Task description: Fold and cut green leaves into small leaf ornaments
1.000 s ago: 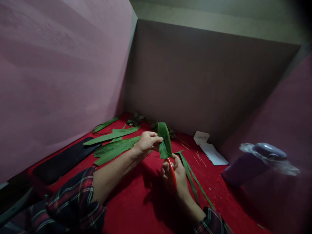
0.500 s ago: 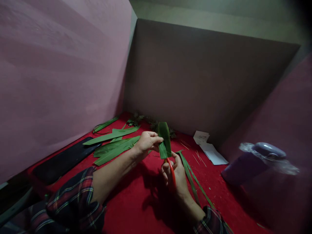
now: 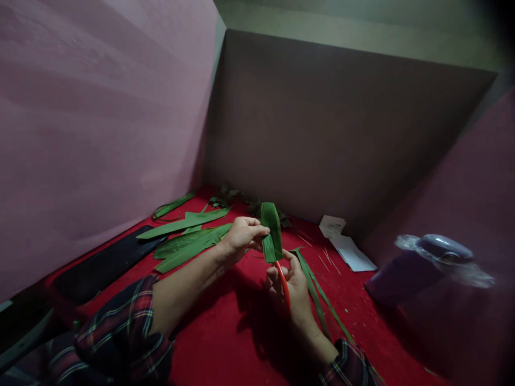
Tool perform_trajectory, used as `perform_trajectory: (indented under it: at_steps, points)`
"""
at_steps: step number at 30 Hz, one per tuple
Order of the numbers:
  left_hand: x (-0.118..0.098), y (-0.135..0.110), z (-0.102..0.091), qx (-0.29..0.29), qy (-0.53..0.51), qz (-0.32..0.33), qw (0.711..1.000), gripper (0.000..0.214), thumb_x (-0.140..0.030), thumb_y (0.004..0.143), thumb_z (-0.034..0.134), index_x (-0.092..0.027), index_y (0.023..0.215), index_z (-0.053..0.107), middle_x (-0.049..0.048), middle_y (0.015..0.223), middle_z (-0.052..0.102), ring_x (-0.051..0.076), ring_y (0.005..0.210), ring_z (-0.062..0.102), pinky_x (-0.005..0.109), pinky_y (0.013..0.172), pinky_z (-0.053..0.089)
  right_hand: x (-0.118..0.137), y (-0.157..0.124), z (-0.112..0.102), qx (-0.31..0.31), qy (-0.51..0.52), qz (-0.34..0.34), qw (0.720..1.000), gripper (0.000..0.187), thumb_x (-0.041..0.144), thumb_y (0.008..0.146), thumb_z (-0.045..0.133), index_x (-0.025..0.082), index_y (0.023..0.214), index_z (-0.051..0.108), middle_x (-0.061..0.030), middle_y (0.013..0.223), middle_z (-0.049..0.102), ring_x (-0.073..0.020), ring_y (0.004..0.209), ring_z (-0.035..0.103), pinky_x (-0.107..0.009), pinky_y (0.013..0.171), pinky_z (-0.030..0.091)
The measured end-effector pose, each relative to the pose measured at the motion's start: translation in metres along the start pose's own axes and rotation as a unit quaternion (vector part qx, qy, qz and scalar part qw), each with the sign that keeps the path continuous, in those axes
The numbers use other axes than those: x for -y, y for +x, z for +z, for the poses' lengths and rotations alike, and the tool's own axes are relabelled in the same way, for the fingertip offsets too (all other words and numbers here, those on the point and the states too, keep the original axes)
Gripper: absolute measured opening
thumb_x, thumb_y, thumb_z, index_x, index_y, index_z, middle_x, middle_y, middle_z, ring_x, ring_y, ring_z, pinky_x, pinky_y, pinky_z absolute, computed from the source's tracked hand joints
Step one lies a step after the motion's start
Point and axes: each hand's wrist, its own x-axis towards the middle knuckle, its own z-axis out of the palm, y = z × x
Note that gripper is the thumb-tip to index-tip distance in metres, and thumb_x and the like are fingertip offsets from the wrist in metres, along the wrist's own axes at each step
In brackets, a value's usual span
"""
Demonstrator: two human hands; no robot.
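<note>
Above the middle of the red cloth (image 3: 213, 348), a folded green leaf (image 3: 272, 228) stands raised in the left hand (image 3: 243, 235), pinched between thumb and fingers. The right hand (image 3: 295, 284) grips red-handled scissors (image 3: 284, 284), their upper end at the leaf's lower edge; the blades are mostly hidden, so whether they are parted is hard to say.

At the right, a purple container (image 3: 404, 276) stands on the cloth near the side wall, well apart from both hands. Crumpled clear plastic (image 3: 470, 276) sticks out around its top, with a rounded bluish-purple top piece (image 3: 444, 246) amid it. The dimness and the covering hide what the container holds.

Between it and the hands lie white papers (image 3: 354, 254), thin sticks (image 3: 330, 261) and, just beside the right hand, long green strips (image 3: 316, 287). Left of the left hand, broad leaves (image 3: 193, 246) lie overlapping, one reaching over the end of a dark flat slab (image 3: 108, 262). Small-leaved sprigs (image 3: 225, 197) lie at the back.
</note>
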Motion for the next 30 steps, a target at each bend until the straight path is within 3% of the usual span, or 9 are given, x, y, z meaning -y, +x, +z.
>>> perform_trajectory:
  at_steps: [9,16,20,23,30]
  points:
    - [0.001,0.001,-0.003,0.017,-0.010,0.008,1.000,0.017,-0.016,0.062,0.063,-0.012,0.056,0.047,0.0009,0.047,0.055,0.010,0.040,0.053,0.022,0.040,0.045,-0.009,0.003,-0.003,0.000,-0.026,-0.036,0.999,0.064,0.050,0.070,0.064,0.020,0.118,0.036,0.0091,0.051,0.047,-0.0049,0.035,0.032,-0.015,0.034,0.027]
    - [-0.001,-0.001,-0.003,0.022,-0.027,-0.026,0.999,0.017,-0.015,0.062,0.063,-0.013,0.056,0.047,0.0023,0.048,0.056,0.011,0.041,0.054,0.023,0.042,0.046,-0.006,0.003,-0.003,0.013,-0.027,-0.022,0.999,0.063,0.054,0.069,0.063,0.021,0.115,0.035,0.0097,0.051,0.044,-0.0051,0.035,0.033,-0.014,0.033,0.027]
    - [-0.002,0.000,-0.002,0.030,-0.044,-0.050,0.997,0.022,-0.015,0.060,0.064,-0.014,0.053,0.043,-0.0026,0.041,0.049,0.008,0.035,0.048,0.021,0.038,0.043,-0.001,0.002,-0.001,0.025,0.001,-0.005,1.000,0.065,0.060,0.065,0.063,0.021,0.110,0.037,0.0106,0.048,0.042,-0.0045,0.033,0.032,-0.014,0.031,0.026]
    - [-0.001,0.001,-0.004,0.038,-0.040,-0.045,0.997,0.026,-0.017,0.059,0.066,-0.015,0.052,0.041,-0.0056,0.038,0.042,0.007,0.032,0.043,0.020,0.036,0.040,0.003,0.001,0.001,0.024,0.016,0.004,1.000,0.069,0.066,0.061,0.062,0.021,0.107,0.038,0.0109,0.048,0.041,-0.0044,0.033,0.032,-0.014,0.030,0.027]
    - [0.003,0.004,-0.005,0.041,-0.002,-0.020,0.999,0.023,-0.018,0.060,0.065,-0.014,0.052,0.044,-0.0036,0.039,0.046,0.008,0.033,0.045,0.021,0.037,0.042,0.004,0.001,0.001,0.028,0.021,0.011,0.999,0.070,0.065,0.061,0.063,0.020,0.109,0.038,0.0109,0.047,0.040,-0.0045,0.032,0.032,-0.014,0.029,0.026]
